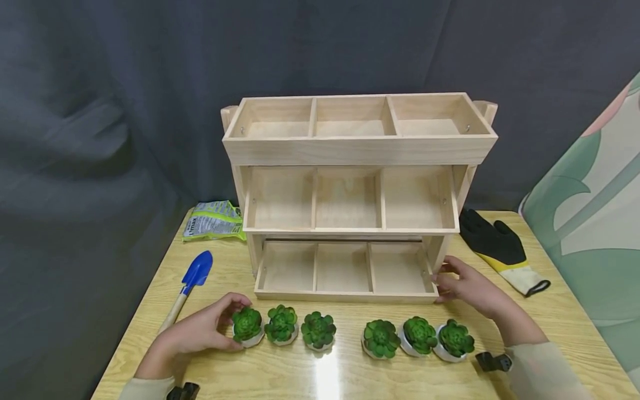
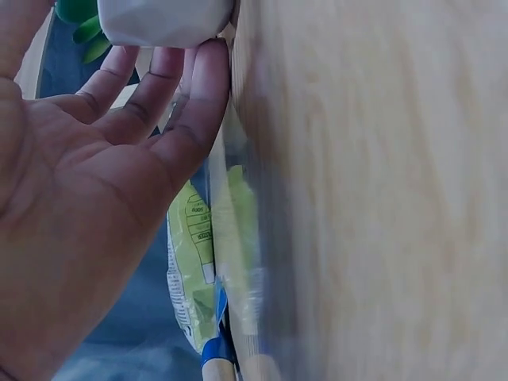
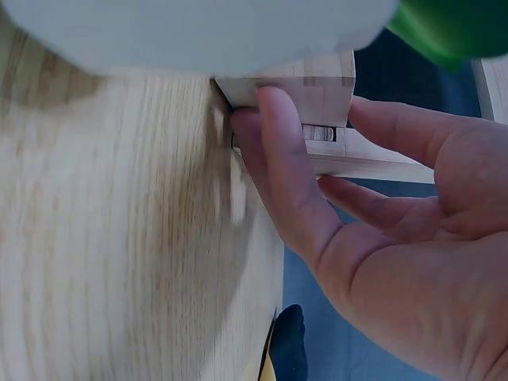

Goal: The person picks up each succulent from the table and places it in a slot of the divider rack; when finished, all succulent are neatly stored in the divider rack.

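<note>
My left hand [image 1: 207,328] curls round the small potted succulent [image 1: 247,324] at the left end of a row, thumb in front and fingers behind. Its white pot [image 2: 163,20] meets the fingertips in the left wrist view. At the lower right corner of a three-tier wooden planter shelf [image 1: 360,151], my right hand [image 1: 470,286] holds the end of the bottom tray [image 1: 345,297]. In the right wrist view, its thumb and fingers [image 3: 282,151] stand around that tray's end, and a white pot [image 3: 198,36] covers part of the scene.
More potted succulents [image 1: 318,330] stand in front of the shelf, three in a group on the right [image 1: 420,335]. A blue trowel [image 1: 197,270] and a green bag [image 1: 215,220] lie at the left. Black and yellow gloves [image 1: 495,241] lie at the right.
</note>
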Tool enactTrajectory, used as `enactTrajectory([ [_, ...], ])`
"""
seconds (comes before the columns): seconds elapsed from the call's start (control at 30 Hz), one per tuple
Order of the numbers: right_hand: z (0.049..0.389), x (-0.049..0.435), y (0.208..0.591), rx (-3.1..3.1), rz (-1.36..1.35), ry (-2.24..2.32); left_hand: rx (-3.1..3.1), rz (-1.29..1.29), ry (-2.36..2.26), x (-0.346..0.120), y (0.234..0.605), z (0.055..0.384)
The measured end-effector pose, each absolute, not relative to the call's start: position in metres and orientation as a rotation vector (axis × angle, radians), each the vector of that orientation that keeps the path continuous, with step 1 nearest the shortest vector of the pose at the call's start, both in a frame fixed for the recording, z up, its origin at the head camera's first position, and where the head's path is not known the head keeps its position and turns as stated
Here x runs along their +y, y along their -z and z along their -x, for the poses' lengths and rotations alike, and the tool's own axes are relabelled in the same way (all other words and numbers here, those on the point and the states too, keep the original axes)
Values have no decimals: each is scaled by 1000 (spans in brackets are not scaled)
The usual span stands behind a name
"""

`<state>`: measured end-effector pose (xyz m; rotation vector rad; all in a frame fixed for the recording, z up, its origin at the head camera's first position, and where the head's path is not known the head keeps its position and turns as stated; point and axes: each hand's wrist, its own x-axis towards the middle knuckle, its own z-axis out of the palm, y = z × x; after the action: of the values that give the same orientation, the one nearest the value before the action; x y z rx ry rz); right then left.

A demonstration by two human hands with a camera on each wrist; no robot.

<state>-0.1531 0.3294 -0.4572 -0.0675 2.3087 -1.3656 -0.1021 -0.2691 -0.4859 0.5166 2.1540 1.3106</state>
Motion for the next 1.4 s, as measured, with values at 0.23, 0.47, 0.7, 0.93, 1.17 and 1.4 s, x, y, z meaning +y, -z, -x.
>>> enactTrajectory([
  [0.23, 154, 329, 456, 2310, 56, 1369, 2094, -552, -1349, -267, 489, 104],
  [0.47, 155, 330, 458, 2303, 43, 1375, 2066, -550, -1348, -266, 486, 104],
  [0.7, 155, 330, 458, 2294, 22, 1381, 2076, -557, -1344, -266, 487, 105],
  [0.93, 156, 330, 457, 2292, 6, 1381, 2103, -544, -1331, -266, 487, 105],
  [1.17, 156, 329, 456, 2283, 7, 1392, 2085, -515, -1352, -265, 487, 105],
  [1.4, 156, 329, 455, 2276, 3, 1397, 2073, -535, -1381, -266, 487, 105],
])
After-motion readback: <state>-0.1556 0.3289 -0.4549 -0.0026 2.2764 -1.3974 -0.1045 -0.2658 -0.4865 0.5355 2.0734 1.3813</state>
